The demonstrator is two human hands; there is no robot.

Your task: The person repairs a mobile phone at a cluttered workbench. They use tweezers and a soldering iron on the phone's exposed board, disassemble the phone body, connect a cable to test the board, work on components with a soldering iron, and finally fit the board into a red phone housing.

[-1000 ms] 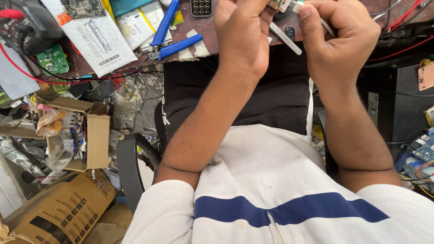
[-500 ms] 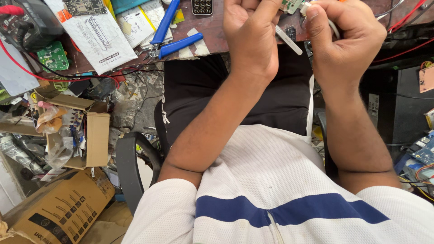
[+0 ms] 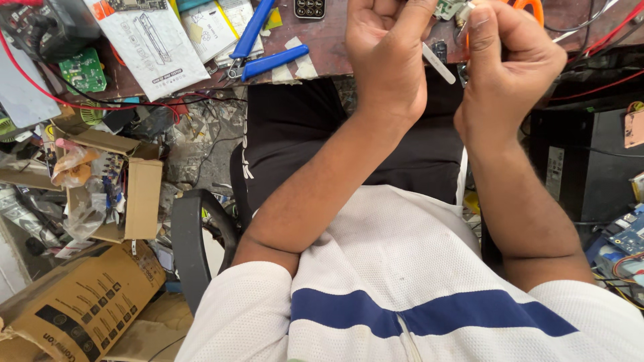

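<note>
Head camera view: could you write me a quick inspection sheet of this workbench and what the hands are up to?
Surface: brown bench, crowded.
Job's things: small green circuit board between both hands; metal tweezers below it.
Clutter: blue-handled pliers, printed sheet, open cardboard boxes on the floor.
Hands: left hand and right hand closed around the board.
Cables: red wires at both sides.
Surroundings: chair armrest, black case.

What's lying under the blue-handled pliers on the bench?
The blue-handled pliers lie across white printed papers and a strip of tape on the brown bench. Their tips are hard to make out, and whatever lies beneath the papers is covered.
</note>
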